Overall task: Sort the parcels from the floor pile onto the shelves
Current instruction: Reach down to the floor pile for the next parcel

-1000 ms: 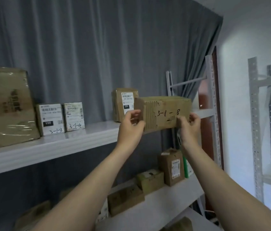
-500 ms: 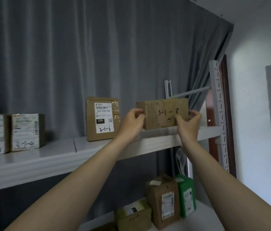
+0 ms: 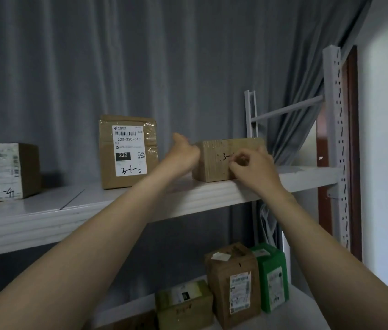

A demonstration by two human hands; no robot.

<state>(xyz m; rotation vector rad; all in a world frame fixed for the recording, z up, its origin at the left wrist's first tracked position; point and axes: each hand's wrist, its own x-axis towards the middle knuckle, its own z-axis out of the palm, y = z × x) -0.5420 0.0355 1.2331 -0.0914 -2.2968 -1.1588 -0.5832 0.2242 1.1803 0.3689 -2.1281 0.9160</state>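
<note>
On the upper shelf [image 3: 212,196], the parcel [image 3: 214,163] sits near the edge. Left grip [image 3: 183,152] presses flat on its end; right grip [image 3: 252,167] curls at its front, hold unclear. Placement looks nearly done; next, let go.

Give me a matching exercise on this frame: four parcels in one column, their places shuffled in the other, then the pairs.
1 parcel marked 3-1-6
2 parcel marked 3-1-4
3 green parcel
4 low brown parcel

A lower shelf
B upper shelf, picture's left edge
C upper shelf, at left hand and right hand
D upper shelf, just left of left hand

Pairs: 1-D, 2-B, 3-A, 4-C
</note>
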